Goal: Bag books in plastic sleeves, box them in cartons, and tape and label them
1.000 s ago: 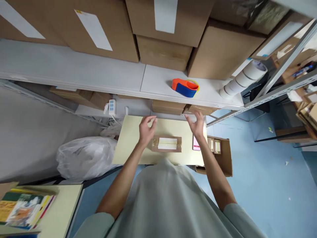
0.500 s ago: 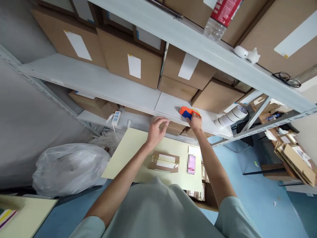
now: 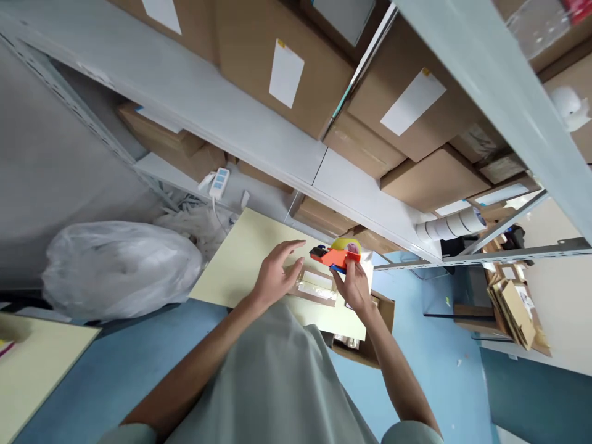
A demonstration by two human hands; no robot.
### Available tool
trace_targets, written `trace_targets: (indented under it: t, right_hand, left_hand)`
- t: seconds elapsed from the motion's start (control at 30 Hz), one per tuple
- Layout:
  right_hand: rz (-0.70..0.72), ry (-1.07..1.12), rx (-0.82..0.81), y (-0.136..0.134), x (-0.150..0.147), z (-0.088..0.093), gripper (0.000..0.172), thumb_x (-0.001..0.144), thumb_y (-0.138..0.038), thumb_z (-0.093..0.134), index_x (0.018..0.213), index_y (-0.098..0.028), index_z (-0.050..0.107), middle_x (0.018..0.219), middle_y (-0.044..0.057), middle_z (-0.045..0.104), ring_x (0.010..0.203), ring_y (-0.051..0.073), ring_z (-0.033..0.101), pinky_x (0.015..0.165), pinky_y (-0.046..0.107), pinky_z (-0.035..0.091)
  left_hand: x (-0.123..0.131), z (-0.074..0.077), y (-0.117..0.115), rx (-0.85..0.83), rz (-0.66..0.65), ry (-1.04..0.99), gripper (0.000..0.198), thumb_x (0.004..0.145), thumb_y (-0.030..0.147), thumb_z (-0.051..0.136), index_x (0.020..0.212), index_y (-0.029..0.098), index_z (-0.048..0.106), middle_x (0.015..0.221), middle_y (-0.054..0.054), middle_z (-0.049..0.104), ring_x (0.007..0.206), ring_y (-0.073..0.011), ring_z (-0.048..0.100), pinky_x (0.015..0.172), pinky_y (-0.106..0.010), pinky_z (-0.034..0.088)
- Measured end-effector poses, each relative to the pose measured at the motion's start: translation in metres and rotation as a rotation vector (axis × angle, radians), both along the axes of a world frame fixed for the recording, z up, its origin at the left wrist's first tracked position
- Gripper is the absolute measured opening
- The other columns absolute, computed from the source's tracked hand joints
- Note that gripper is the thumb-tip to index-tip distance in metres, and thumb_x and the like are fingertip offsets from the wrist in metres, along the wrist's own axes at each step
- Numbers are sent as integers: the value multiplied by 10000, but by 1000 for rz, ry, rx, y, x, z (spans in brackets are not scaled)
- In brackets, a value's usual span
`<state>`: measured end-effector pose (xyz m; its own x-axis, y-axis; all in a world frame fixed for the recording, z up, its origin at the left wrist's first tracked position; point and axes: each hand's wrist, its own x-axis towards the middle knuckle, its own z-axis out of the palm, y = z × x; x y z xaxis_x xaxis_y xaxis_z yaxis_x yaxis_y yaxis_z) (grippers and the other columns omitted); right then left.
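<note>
My right hand (image 3: 355, 287) is closed around an orange and blue tape dispenser (image 3: 333, 256) with a yellow roll of tape on it, held up above the pale yellow board (image 3: 240, 256). To its left, my left hand (image 3: 276, 271) is open, thumb and fingers apart, with nothing in it. Beneath and between the hands lies a small brown cardboard box (image 3: 319, 295) with a white label and shiny clear tape across it. My left hand hides the left end of this box.
Shelving (image 3: 272, 154) bearing several cartons (image 3: 287, 61) runs across ahead. Rolls of labels (image 3: 451, 226) sit at the shelf's right end, and a white power strip (image 3: 219, 183) lies lower left. A bulky plastic bag (image 3: 123, 271) is at left; an open carton (image 3: 387, 314) stands beyond the board's right edge.
My right hand has lifted the tape dispenser off the shelf and brought it back over the board. My left hand has drawn nearer my body and opened wider. The head view has shifted.
</note>
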<state>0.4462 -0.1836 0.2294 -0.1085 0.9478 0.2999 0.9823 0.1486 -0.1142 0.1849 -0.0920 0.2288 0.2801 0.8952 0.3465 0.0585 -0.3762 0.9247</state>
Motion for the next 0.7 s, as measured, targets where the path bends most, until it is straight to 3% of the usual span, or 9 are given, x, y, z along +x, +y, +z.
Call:
trace_targets:
  t: [0.13,0.37,0.7]
  right_hand:
    - [30,3,-25,-26,-25,5,235,1143,-347,545,1317,-197,496,1076,174,773,981,342,774,818,489,670]
    - [31,-32,-88,-40,-44,20,231,1152,-353,541,1319,-204,486,1048,154,777,961,332,768,792,461,661]
    - [73,-68,-186,-53,-58,26,252,1140,-302,546,1358,-203,465,1046,144,767,932,316,744,762,447,647]
  left_hand:
    - [-17,-1,-6,140,-66,41,341,1064,266,677,1404,271,696,1357,-87,778,1288,-253,711,1127,-452,601]
    - [-30,-9,-7,307,-129,89,224,1039,263,774,1261,277,758,1145,-46,833,1033,-214,751,930,-402,614]
    - [-44,-21,-16,346,-111,52,237,1024,277,799,1259,295,770,1095,-10,843,990,-194,748,919,-380,600]
